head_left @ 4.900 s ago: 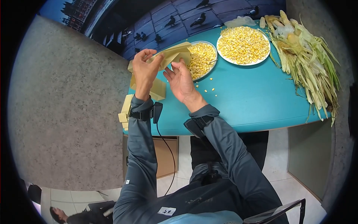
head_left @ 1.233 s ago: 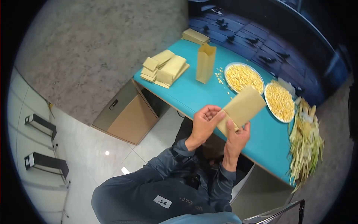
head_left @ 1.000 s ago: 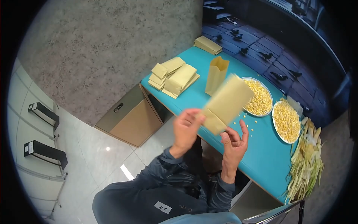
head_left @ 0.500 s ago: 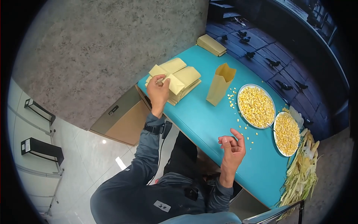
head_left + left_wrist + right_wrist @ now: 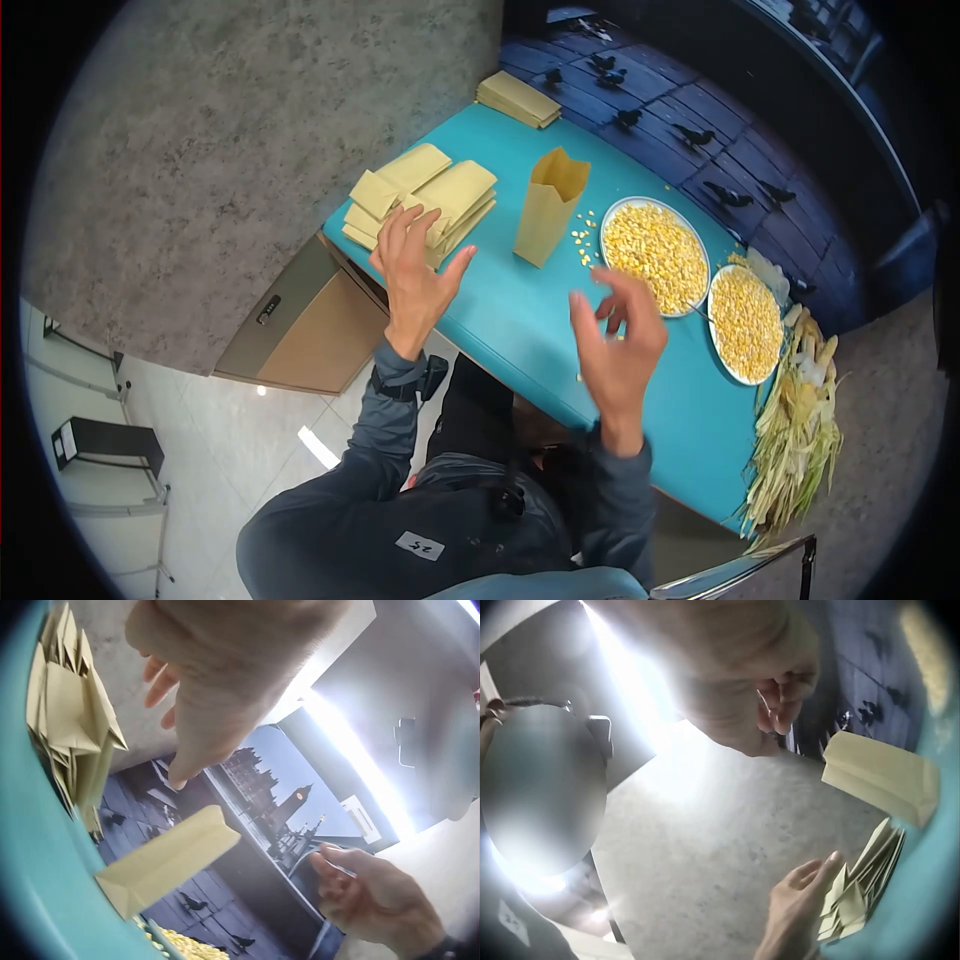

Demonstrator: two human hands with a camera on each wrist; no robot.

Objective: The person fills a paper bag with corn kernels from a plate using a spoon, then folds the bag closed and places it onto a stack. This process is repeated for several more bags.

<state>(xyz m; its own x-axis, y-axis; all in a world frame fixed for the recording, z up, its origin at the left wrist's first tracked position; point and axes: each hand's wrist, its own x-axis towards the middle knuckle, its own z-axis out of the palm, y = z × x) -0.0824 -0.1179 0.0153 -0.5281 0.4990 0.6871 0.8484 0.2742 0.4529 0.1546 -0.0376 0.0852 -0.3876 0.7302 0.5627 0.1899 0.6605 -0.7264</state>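
Observation:
My left hand (image 5: 415, 280) is beside the near pile of folded paper bags (image 5: 455, 190), fingers spread and nothing gripped. An opened paper bag (image 5: 550, 210) stands upright between my two hands, its mouth facing up. My right hand (image 5: 620, 345) is raised in front of the nearer plate of corn kernels (image 5: 655, 250), slightly blurred, with its fingers loosely bent and no object visible in it. In the left wrist view, the standing bag (image 5: 169, 859) and my right hand (image 5: 375, 896) both show.
A second plate of kernels (image 5: 745, 325) sits to the right. Corn husks (image 5: 797, 430) are heaped at the table's right end. Another stack of folded bags (image 5: 517, 98) lies at the far left corner. Loose kernels (image 5: 583, 238) are scattered beside the standing bag. The teal table (image 5: 500, 330) has its edge toward me.
The folded paper bag both hands held earlier has gone to the pile with my left hand, which has let go and opened. My right hand has moved up toward the nearer plate.

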